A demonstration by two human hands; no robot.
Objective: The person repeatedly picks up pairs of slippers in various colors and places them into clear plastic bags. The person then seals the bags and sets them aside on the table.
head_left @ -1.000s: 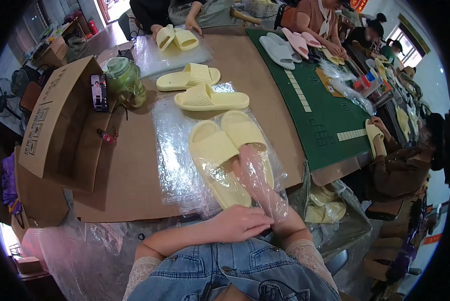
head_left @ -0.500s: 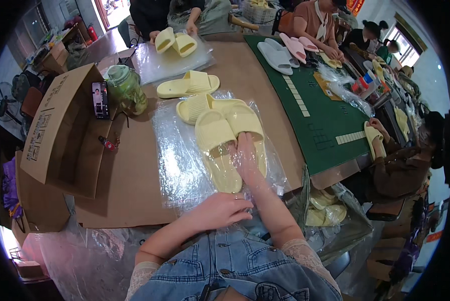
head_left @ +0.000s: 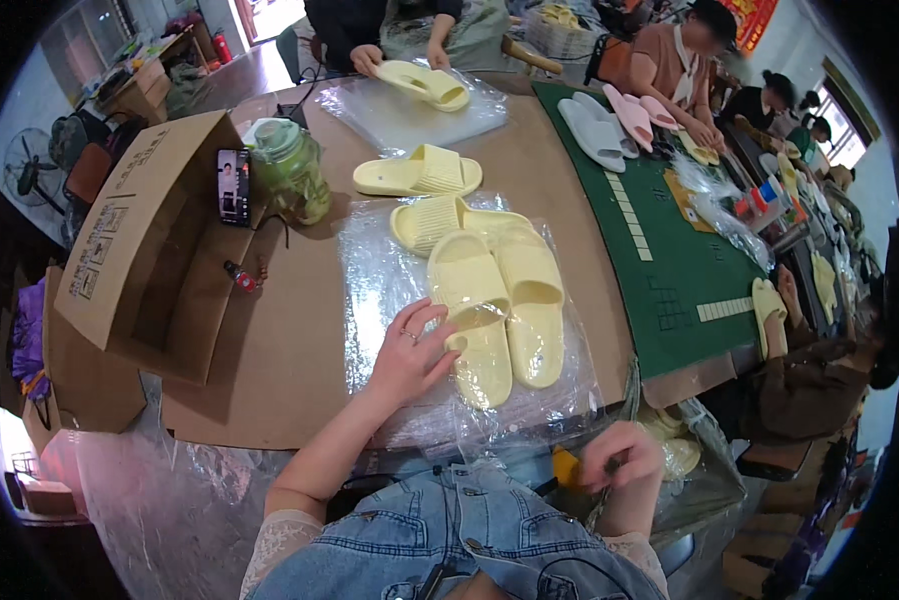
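Left hand flat, open, pinning bagged yellow slippers; right hand clenched on bag edge; press evenly.

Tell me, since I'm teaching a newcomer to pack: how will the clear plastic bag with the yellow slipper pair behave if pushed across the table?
The clear plastic bag looks thin and crinkled, so it will likely bunch, not slide as a sheet. The yellow slipper pair looks like thick foam, probably light. The left hand pressing one slipper may keep them from skating inside.
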